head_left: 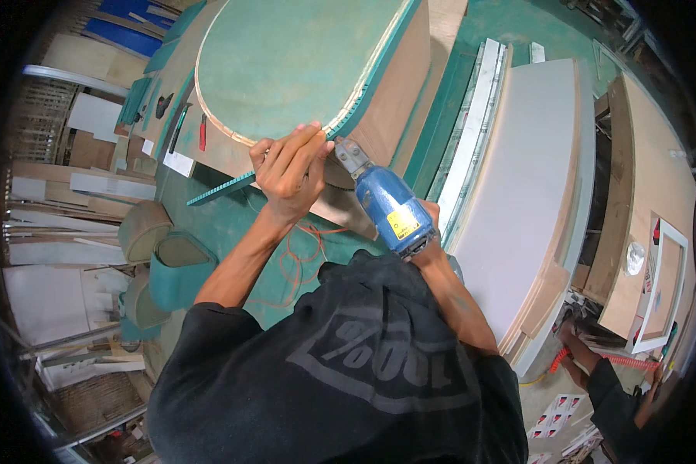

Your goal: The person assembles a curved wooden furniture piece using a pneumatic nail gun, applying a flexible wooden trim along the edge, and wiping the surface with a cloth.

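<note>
A large box-like piece with a rounded green top (294, 62) stands in front of me, a pale band running along its rim. A teal strip with a notched edge (223, 188) follows its right side, and a loose end sticks out to the left below my left hand (292, 170). Those fingers are closed together over the strip at the rounded end. My right hand (433, 240), partly hidden behind the tool, grips a blue air stapler or nail gun (387, 201). The tool's metal nose meets the strip right beside my left fingertips.
A red-handled tool (203, 132) and white paper (179, 164) lie left of the rounded top. An orange hose (290, 263) loops on the floor. Long grey panel (533, 193) at right; curved green pieces (179, 271) at left. Another person's sleeve (615, 394) shows lower right.
</note>
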`<state>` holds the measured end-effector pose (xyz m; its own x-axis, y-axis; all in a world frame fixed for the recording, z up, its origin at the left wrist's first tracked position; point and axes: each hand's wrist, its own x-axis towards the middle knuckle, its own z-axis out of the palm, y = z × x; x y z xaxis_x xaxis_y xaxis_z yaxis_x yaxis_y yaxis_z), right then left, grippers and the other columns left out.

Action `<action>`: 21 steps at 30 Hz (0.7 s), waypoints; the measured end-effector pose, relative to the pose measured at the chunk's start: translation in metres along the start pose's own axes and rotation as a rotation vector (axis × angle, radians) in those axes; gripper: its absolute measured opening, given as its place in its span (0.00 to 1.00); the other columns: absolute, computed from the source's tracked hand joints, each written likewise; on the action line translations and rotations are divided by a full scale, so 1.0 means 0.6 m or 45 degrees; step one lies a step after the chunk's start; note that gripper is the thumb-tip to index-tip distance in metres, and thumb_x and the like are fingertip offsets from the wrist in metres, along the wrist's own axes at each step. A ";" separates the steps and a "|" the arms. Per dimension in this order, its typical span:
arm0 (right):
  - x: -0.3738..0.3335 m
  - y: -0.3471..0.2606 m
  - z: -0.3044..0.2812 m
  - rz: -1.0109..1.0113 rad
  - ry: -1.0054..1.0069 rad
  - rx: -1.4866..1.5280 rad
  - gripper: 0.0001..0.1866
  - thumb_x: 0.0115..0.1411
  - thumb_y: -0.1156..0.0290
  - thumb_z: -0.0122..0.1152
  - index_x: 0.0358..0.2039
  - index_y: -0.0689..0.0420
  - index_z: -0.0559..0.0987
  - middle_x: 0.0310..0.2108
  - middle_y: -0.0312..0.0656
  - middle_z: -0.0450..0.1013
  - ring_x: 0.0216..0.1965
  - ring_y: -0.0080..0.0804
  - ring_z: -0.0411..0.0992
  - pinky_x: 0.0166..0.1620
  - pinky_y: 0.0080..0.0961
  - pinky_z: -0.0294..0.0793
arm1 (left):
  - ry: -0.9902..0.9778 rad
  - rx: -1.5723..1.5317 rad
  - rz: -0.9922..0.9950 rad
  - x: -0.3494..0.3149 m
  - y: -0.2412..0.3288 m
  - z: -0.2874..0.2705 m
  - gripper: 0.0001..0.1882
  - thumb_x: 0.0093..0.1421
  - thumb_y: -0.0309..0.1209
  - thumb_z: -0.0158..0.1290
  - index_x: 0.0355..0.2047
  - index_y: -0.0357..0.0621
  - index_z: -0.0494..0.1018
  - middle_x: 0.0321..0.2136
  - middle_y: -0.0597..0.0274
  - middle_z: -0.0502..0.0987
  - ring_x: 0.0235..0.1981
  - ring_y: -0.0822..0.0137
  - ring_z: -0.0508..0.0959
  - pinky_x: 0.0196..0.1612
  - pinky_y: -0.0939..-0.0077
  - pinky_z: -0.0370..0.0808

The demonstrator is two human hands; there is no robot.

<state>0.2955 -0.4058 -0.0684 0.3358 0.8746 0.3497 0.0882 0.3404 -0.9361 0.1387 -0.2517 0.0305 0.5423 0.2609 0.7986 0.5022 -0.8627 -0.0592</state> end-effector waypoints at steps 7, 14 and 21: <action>-0.038 0.050 -0.005 -0.105 -0.109 -0.328 0.24 0.52 0.62 0.72 0.49 0.53 0.78 0.46 0.37 0.79 0.47 0.35 0.75 0.54 0.43 0.64 | 0.021 0.060 -0.001 -0.004 -0.002 -0.009 0.08 0.53 0.29 0.68 0.34 0.47 0.82 0.37 0.68 0.85 0.39 0.71 0.83 0.47 0.73 0.61; -0.074 0.026 0.009 0.026 -0.048 -0.442 0.18 0.47 0.61 0.71 0.40 0.47 0.81 0.39 0.33 0.81 0.45 0.35 0.75 0.55 0.41 0.61 | 0.078 0.092 0.005 -0.027 -0.010 -0.019 0.09 0.54 0.31 0.68 0.36 0.48 0.82 0.37 0.70 0.85 0.43 0.72 0.83 0.50 0.72 0.59; -0.031 -0.013 0.031 -0.228 0.095 -0.441 0.07 0.47 0.67 0.71 0.27 0.50 0.81 0.25 0.35 0.79 0.27 0.34 0.78 0.33 0.31 0.74 | 0.111 0.078 -0.021 -0.035 -0.015 -0.016 0.10 0.54 0.32 0.68 0.36 0.48 0.82 0.37 0.70 0.85 0.43 0.71 0.83 0.50 0.71 0.59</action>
<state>0.2709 -0.4184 -0.0670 0.3523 0.7801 0.5170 0.4585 0.3378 -0.8220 0.1162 -0.2536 0.0199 0.4742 0.2337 0.8488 0.5524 -0.8297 -0.0801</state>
